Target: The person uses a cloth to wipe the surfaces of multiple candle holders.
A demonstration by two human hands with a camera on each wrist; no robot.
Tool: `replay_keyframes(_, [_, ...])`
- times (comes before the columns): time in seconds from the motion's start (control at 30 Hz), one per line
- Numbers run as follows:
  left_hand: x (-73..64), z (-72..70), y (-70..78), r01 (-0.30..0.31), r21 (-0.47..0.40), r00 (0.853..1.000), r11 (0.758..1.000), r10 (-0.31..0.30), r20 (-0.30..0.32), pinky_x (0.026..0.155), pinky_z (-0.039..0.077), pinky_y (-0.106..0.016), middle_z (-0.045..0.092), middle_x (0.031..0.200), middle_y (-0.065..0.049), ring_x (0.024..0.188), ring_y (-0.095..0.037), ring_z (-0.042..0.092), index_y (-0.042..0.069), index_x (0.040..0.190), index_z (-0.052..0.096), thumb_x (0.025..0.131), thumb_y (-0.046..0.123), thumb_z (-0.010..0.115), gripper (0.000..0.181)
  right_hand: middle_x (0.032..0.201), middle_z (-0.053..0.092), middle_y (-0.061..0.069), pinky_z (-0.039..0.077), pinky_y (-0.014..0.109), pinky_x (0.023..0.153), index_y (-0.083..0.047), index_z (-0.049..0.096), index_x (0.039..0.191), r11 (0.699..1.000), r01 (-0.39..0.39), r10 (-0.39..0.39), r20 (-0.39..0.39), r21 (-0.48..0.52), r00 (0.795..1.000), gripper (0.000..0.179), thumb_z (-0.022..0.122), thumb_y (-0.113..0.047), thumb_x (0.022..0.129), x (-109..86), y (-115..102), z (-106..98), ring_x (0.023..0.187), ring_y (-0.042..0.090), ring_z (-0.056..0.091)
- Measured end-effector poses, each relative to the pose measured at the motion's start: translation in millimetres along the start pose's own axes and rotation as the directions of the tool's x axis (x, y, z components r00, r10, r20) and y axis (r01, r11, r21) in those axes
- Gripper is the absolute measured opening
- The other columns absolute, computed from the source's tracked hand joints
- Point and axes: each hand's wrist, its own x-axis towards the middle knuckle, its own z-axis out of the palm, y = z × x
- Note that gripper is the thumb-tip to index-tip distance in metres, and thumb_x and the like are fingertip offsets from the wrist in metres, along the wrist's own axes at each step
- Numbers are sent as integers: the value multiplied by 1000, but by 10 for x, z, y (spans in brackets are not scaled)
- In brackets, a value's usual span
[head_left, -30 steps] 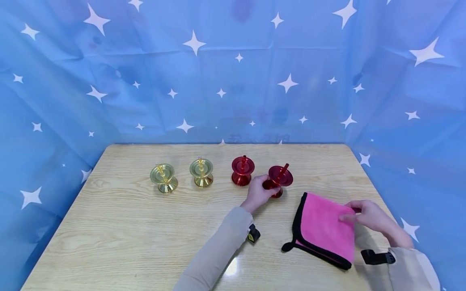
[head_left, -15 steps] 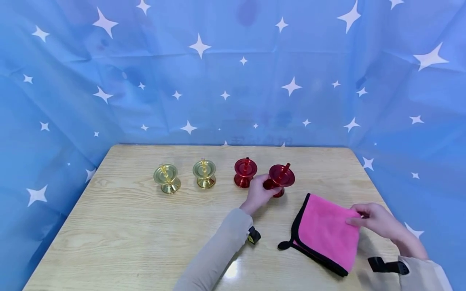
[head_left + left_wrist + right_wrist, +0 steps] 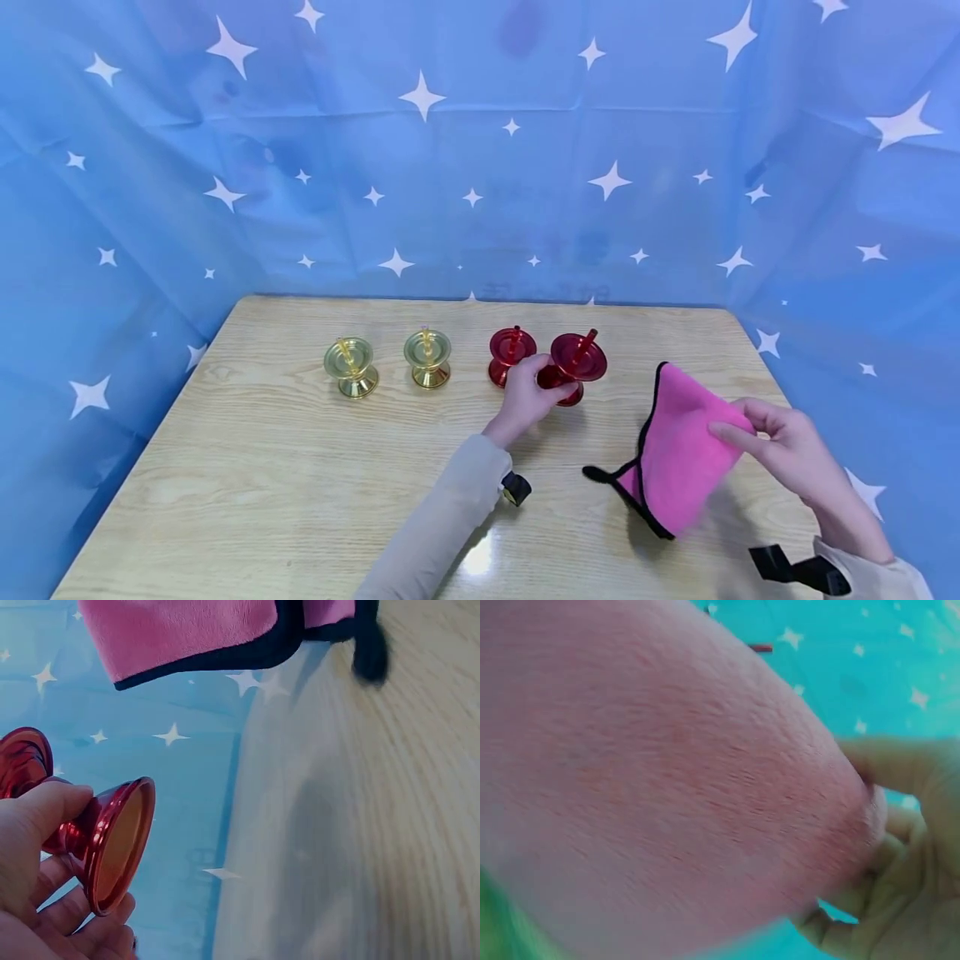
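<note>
My left hand (image 3: 525,398) grips a shiny red candle holder (image 3: 579,358) around its waist. It has a wide dish, a short upright stick and a flared base, and the hollow underside of that base (image 3: 124,847) shows in the left wrist view, off the table. A second red candle holder (image 3: 513,346) stands just left of it, partly behind my hand. My right hand (image 3: 787,446) pinches one edge of a pink cloth (image 3: 690,450) with black trim and a loop. The cloth hangs tilted above the table and fills most of the right wrist view.
Two gold candle holders (image 3: 350,362) (image 3: 428,354) stand upright at the back left of the light wooden table (image 3: 262,483). A blue curtain (image 3: 480,167) with white stars rises behind the table and along both sides.
My right hand has lifted the pink cloth from lying nearly flat to hanging tilted. The left hand has raised the red candle holder slightly. The head view has shifted a little.
</note>
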Motion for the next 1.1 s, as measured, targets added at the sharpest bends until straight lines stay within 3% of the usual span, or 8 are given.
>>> replay_keyframes(0.2, [-33, -97, 108, -39, -41, 999, 998, 37, -27, 78, 49, -23, 68, 96, -9, 90, -19, 62, 2, 98, 68, 75, 10, 78, 27, 57, 59, -10, 39, 22, 43, -19, 71, 84, 982, -72, 99, -152, 174, 983, 11, 66, -10, 87, 59, -168, 107, 50, 3, 50])
replay_keyframes(0.3, [-46, -149, 158, -45, -54, 998, 998, 42, -40, 78, 49, -22, 68, 98, -9, 91, -18, 62, 2, 100, 68, 75, 10, 79, 29, 61, 65, -11, 40, 20, 41, -25, 72, 85, 934, -96, 163, -172, 343, 972, 18, 65, -8, 87, 87, -229, 162, 48, 2, 54])
replay_keyframes(0.4, [-55, -209, 202, -60, -43, 997, 997, 58, -49, 79, 49, -21, 67, 99, -9, 92, -18, 61, 3, 101, 68, 75, 10, 78, 30, 70, 69, -10, 46, 17, 49, -25, 73, 88, 822, -93, 197, -128, 562, 972, 22, 62, -5, 89, 103, -281, 199, 57, 2, 60])
replay_keyframes(0.53, [-69, -294, 247, -96, -22, 993, 995, 94, -71, 78, 50, -22, 67, 99, -10, 92, -19, 60, 2, 101, 68, 73, 9, 79, 31, 85, 72, -2, 51, 17, 63, -14, 73, 96, 587, -49, 149, -48, 808, 988, 29, 53, 6, 91, 122, -323, 250, 75, 6, 65])
replay_keyframes(0.63, [-89, -362, 281, -123, -26, 989, 992, 120, -82, 77, 51, -23, 67, 99, -11, 91, -20, 61, 2, 101, 68, 72, 7, 79, 32, 90, 71, 3, 52, 19, 67, -9, 71, 102, 457, -28, 105, -22, 889, 994, 34, 48, 13, 90, 136, -351, 291, 81, 9, 66])
replay_keyframes(0.77, [-125, -454, 338, -147, -26, 986, 989, 145, -81, 77, 51, -23, 66, 101, -12, 93, -22, 61, 1, 102, 67, 72, 6, 79, 32, 88, 71, 3, 52, 19, 66, -8, 71, 101, 394, -24, 163, -44, 919, 986, 33, 50, 13, 89, 172, -432, 337, 79, 10, 66])
replay_keyframes(0.93, [-165, -534, 406, -184, 6, 981, 983, 184, -68, 78, 51, -24, 66, 100, -11, 93, -21, 60, 1, 101, 67, 72, 7, 79, 32, 81, 72, 4, 53, 18, 62, -5, 72, 97, 320, 48, 290, -146, 946, 946, 28, 56, 14, 85, 238, -595, 394, 71, 10, 67])
replay_keyframes(1.1, [-210, -577, 475, -207, 41, 977, 978, 209, -54, 77, 51, -24, 66, 94, -12, 89, -22, 60, -1, 98, 66, 70, 6, 79, 31, 77, 69, 9, 53, 21, 60, 3, 68, 95, 194, 174, 291, -226, 965, 930, 24, 54, 19, 83, 316, -783, 494, 67, 14, 66])
